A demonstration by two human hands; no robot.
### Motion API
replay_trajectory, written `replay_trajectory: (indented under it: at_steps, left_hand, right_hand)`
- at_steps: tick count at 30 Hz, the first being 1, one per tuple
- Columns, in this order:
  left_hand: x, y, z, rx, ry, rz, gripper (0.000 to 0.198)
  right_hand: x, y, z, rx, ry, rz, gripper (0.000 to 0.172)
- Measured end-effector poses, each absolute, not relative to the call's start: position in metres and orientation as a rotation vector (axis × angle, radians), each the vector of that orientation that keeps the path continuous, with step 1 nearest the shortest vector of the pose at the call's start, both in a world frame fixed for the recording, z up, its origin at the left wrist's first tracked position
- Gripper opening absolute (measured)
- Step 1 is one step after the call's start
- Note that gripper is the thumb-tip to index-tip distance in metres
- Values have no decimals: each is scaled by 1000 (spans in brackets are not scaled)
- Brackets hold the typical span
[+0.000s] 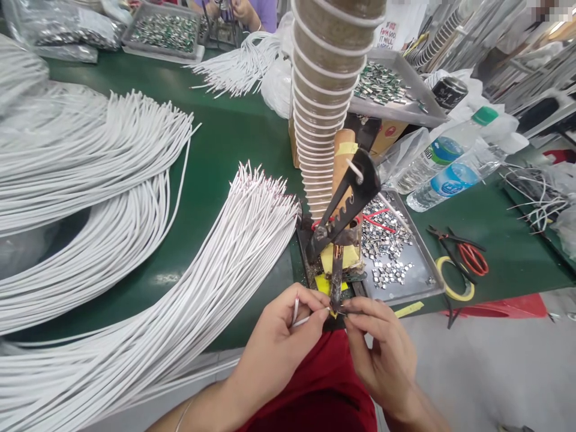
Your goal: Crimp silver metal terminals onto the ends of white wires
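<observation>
Between the thumb and fingers of my left hand point(279, 342) is a thin white cable point(300, 322), and a short cable end also pokes up between the fingers. My right hand point(382, 345) is pinched at the same spot, just right of the iron's tip; what it holds is too small to make out. Both sets of fingertips meet under a soldering iron point(336, 276), which points down from a black notched bracket point(346, 201). Yellow paper point(330, 283) lies beneath the iron. A thick bundle of white cables point(216, 258) lies to the left of my hands.
A ribbed duct hose point(330, 78) drops behind the iron. Right of it stands a tray point(420, 279) of small metal connectors. Beyond are cutters point(470, 255), a yellow tape roll point(468, 292) and water bottles point(450, 180). More cable bundles point(90, 156) fill the left. A person's hands point(243, 12) show opposite.
</observation>
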State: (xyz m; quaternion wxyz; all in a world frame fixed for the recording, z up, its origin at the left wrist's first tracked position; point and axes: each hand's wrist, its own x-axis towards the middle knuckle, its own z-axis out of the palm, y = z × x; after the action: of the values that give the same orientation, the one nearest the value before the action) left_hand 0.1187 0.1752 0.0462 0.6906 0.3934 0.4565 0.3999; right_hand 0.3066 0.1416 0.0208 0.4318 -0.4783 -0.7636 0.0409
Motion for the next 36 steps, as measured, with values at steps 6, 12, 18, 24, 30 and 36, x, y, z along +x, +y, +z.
replay_trajectory:
  at_steps: [6,12,18,24,30,36]
  left_hand:
    - [119,175,47,964,1029,898,15]
    - [120,169,45,1103,1046,992,15]
    - [120,161,38,1136,1076,930,15]
    - [126,156,34,1316,1002,805,15]
    - [128,150,26,1556,947,678,18]
    - [121,148,29,1628,927,512,21]
  right_hand:
    - [303,138,20,-1234,-1928,14,28]
    - [301,137,20,-1215,-1937,91,26]
    - [316,133,27,-1216,-1824,254,19]
    - [319,133,35,-1232,-1938,529,18]
    - [310,140,41,-1237,-1942,651,10]
    - [314,139,46,-1297,-1984,700,8]
